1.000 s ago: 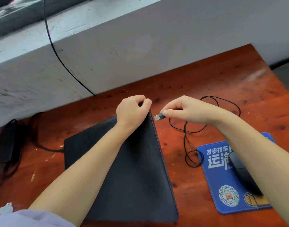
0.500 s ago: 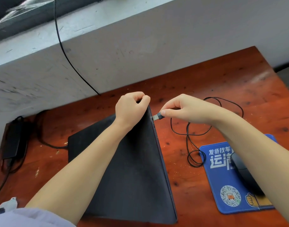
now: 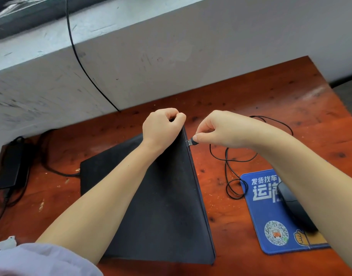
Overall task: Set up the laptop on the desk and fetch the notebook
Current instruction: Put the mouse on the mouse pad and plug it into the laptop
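Head view: the closed dark laptop (image 3: 163, 206) lies on the wooden desk (image 3: 271, 116), its right edge tilted up. The left hand (image 3: 162, 127) grips its far right corner. The right hand (image 3: 221, 129) pinches a plug (image 3: 191, 142) against that edge; its cable (image 3: 233, 166) loops towards the blue mouse pad (image 3: 271, 216).

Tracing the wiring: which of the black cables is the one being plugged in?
The thin mouse cable, its USB plug pinched by the right hand; the thicker charger cable lies left.

Single head-worn view, looking steeply down, close over desk (image 3: 271, 108) toward wall (image 3: 171, 56)
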`<state>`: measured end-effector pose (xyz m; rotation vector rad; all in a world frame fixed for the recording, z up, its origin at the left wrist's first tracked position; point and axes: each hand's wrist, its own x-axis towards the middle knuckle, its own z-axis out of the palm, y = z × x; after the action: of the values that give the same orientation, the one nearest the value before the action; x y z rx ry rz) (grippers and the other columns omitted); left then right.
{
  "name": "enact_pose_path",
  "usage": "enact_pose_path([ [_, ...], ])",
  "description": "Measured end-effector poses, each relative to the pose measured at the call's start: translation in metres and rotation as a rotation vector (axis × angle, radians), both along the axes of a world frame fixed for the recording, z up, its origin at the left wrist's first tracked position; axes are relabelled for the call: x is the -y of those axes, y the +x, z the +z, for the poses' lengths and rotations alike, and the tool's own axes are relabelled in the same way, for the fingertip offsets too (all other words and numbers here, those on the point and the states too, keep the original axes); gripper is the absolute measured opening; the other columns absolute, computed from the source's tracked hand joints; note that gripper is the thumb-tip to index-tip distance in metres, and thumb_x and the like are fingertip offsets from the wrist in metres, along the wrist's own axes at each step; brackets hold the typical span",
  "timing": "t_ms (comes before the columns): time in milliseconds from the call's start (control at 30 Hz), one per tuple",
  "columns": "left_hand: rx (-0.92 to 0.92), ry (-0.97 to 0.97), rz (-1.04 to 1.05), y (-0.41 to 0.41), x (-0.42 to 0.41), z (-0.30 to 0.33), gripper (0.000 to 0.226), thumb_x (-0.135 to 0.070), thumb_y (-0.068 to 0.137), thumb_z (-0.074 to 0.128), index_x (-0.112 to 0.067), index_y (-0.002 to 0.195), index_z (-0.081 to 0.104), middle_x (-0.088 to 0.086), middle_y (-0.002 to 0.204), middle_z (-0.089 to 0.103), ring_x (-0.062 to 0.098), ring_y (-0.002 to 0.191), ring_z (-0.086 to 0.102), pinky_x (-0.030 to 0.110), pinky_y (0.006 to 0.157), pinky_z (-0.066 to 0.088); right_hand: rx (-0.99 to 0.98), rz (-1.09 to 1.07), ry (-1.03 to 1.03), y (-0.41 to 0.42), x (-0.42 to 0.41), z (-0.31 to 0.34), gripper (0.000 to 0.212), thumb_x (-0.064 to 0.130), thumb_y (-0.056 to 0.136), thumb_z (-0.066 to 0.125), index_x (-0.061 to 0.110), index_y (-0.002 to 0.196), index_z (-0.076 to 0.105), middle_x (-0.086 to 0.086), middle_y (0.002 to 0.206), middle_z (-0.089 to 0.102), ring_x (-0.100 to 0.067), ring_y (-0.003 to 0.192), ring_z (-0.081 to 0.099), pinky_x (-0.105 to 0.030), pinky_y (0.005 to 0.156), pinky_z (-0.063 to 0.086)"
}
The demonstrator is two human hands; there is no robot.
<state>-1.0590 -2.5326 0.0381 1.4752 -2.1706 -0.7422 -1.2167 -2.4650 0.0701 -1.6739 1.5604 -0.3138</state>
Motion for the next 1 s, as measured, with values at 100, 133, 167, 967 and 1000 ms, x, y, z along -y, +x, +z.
enact_pose_path([
  [100, 0.016, -0.01, 0.006, -0.002, 0.001, -0.003, 0.032, -0.03, 0.075, 0.044, -0.02, 0.045, 0.036, -0.002, 0.043, 0.032, 0.013, 0.047, 0.032, 0.026, 0.049, 0.025, -0.057, 0.008, 0.012, 0.003, 0.002, 0.004, 0.023, 0.038, 0.088, 0.054, 0.024, 0.078, 0.069, 0.002, 0.055, 0.05, -0.01, 0.048, 0.042, -0.023, 0.044, 0.032],
  [133, 0.022, -0.017, 0.007, -0.001, 0.002, -0.005, 0.032, -0.03, 0.076, 0.044, -0.02, 0.046, 0.037, -0.003, 0.043, 0.033, 0.013, 0.047, 0.033, 0.025, 0.049, 0.025, -0.064, 0.008, 0.021, 0.004, 0.002, 0.004, 0.023, 0.037, 0.089, 0.053, 0.025, 0.075, 0.068, 0.003, 0.054, 0.05, -0.01, 0.047, 0.042, -0.024, 0.043, 0.031],
  [167, 0.026, -0.021, 0.007, -0.001, 0.002, -0.006, 0.032, -0.03, 0.076, 0.044, -0.019, 0.047, 0.038, -0.003, 0.043, 0.033, 0.012, 0.047, 0.033, 0.024, 0.049, 0.025, -0.073, 0.001, 0.029, 0.004, 0.002, 0.004, 0.023, 0.037, 0.089, 0.053, 0.028, 0.071, 0.065, 0.005, 0.052, 0.05, -0.009, 0.046, 0.042, -0.024, 0.043, 0.031],
  [967, 0.043, -0.023, 0.006, -0.002, 0.001, -0.006, 0.028, -0.028, 0.076, 0.045, -0.013, 0.053, 0.047, -0.001, 0.049, 0.041, 0.014, 0.052, 0.038, 0.026, 0.049, 0.028, 0.007, -0.07, -0.027, 0.005, -0.013, -0.004, 0.03, 0.036, 0.091, 0.05, 0.015, 0.091, 0.07, -0.003, 0.065, 0.054, -0.014, 0.058, 0.044, -0.028, 0.052, 0.035],
  [1000, 0.043, -0.023, -0.001, -0.002, 0.0, -0.006, 0.028, -0.028, 0.076, 0.045, -0.013, 0.052, 0.046, -0.001, 0.049, 0.041, 0.013, 0.051, 0.037, 0.026, 0.049, 0.028, 0.006, -0.058, -0.013, 0.004, -0.012, -0.002, 0.028, 0.036, 0.091, 0.05, 0.018, 0.089, 0.071, -0.002, 0.066, 0.056, -0.014, 0.059, 0.045, -0.028, 0.053, 0.036],
])
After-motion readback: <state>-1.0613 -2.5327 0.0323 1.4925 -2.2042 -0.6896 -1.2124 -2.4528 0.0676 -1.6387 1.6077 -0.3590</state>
